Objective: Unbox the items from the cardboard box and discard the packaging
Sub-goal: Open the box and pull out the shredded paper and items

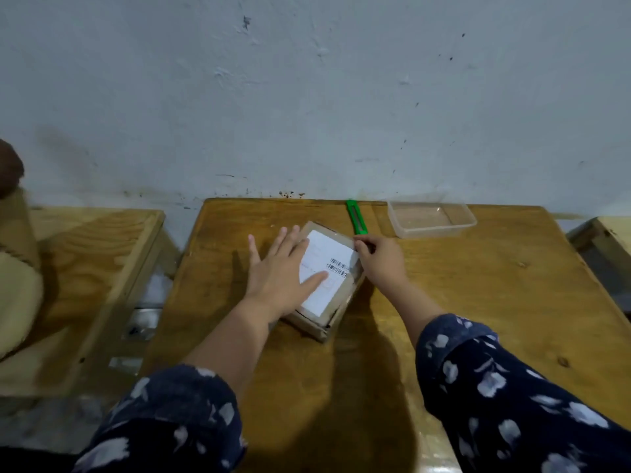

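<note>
**Hands on the box, cutter gripped**

Your left hand (283,268) lies flat on the cardboard box (327,285), fingers (290,238) spread wide and straight across its white shipping label (326,271). The box sits mid-tabletop (478,302), lid closed. Your right hand (382,259) is at the box's far right corner, fingers curled round the green utility knife (355,218), whose handle points toward the wall. Just beside the knife, near the tabletop's far edge, stands a clear plastic container (432,218). A second wooden table (95,268) stands off to your left.
</note>
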{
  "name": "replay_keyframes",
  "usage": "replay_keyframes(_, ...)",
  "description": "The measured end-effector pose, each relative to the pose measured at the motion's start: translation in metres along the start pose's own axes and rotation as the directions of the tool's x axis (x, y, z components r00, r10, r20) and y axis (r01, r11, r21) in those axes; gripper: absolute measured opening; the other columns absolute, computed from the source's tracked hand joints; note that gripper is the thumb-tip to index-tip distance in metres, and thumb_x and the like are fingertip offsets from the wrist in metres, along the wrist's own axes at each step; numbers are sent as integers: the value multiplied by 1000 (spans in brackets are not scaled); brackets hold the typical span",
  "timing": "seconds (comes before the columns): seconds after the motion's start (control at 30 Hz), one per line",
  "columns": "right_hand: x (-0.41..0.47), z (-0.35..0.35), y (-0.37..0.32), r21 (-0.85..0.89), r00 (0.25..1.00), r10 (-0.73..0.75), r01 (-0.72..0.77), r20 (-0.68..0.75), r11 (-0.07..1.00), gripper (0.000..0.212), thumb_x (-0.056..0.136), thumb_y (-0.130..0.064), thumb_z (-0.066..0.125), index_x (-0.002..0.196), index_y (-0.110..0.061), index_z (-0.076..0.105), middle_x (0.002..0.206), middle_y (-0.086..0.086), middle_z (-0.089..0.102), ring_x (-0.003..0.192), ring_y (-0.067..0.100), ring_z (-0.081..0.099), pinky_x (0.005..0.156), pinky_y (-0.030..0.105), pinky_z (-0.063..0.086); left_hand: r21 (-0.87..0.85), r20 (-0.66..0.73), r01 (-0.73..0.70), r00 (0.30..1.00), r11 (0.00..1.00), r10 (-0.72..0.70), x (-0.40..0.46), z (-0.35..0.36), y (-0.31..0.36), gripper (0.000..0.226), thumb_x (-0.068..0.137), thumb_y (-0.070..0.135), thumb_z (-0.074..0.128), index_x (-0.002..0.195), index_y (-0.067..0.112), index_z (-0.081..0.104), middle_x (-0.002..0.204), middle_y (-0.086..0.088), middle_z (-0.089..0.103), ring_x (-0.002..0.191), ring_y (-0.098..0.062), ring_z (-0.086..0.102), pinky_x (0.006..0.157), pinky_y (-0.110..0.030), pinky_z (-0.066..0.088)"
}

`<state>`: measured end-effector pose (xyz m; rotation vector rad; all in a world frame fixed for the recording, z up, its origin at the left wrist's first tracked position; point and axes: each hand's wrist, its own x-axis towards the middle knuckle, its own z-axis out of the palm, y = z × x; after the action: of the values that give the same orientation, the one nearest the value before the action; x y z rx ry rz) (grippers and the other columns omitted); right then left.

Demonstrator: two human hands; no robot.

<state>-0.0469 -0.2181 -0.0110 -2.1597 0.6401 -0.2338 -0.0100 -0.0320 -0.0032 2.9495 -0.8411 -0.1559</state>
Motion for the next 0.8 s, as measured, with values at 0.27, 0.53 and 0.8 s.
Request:
replay_keyframes(0.27,-108,-38,36,-9,999,41,-41,-2,999,35,94,-27,54,129,-25,58,86,-6,57,75,9,55,55,20,39,-314,-133,173,965,933,-224,-99,23,21,85,89,69,32,153,21,4,161,1,-11,147,-20,-14,116,-51,-6)
replay_keyframes(0.53,-152,-48,55,-116,989,-79,94,122,989,70,81,-40,69,143,-25,41,139,-2,47,114,18,56,95,37,51,-694,11,211,959,688,-282,-138,30,31,100,81,54,66,154,22,4,160,7,15,144,-17,22,115,-39,28)
replay_keyframes(0.8,-137,-67,35,-249,976,-217,210,-1,945,40,83,-42,66,121,-26,64,124,-3,59,92,11,59,72,26,46,-639,-85,144,963,756,-255,-133,27,22,83,82,49,67,150,20,29,151,6,37,135,-14,38,106,-30,36)
